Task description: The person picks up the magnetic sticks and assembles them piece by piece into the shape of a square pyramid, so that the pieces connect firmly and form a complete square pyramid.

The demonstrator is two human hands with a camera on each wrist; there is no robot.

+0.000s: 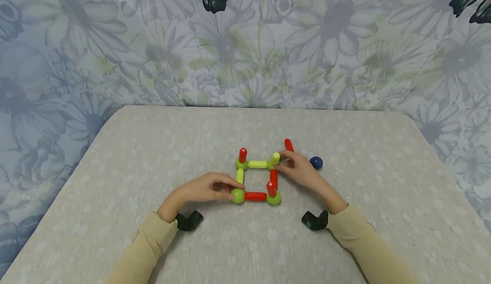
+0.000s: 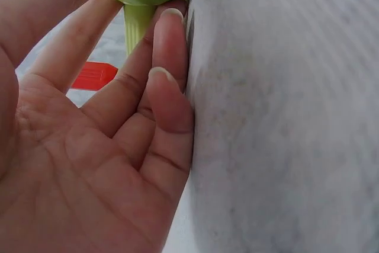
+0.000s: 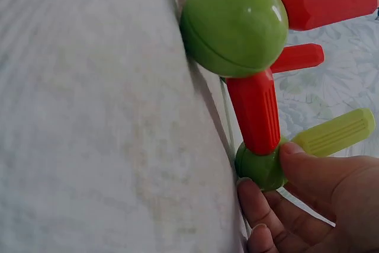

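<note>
A square frame of magnetic rods and green balls lies on the table, with a yellow-green rod (image 1: 257,164) along its back and a red rod (image 1: 255,196) along its front. My left hand (image 1: 207,186) holds the front-left green ball (image 1: 238,196) between thumb and fingers. At the back-right corner, my right hand (image 1: 301,169) pinches another green ball (image 3: 260,167), from which a yellow-green rod (image 3: 337,131) stands up. Red rods rise from the back-left (image 1: 243,154) and front-right (image 1: 271,188) balls. No upright rod shows on the front-left ball.
Beyond my right hand lie a loose red rod (image 1: 289,145) and a dark blue ball (image 1: 316,162). Black wrist devices (image 1: 189,221) sit at both cuffs. A floral-patterned wall (image 1: 245,62) stands behind the cloth-covered table (image 1: 345,134).
</note>
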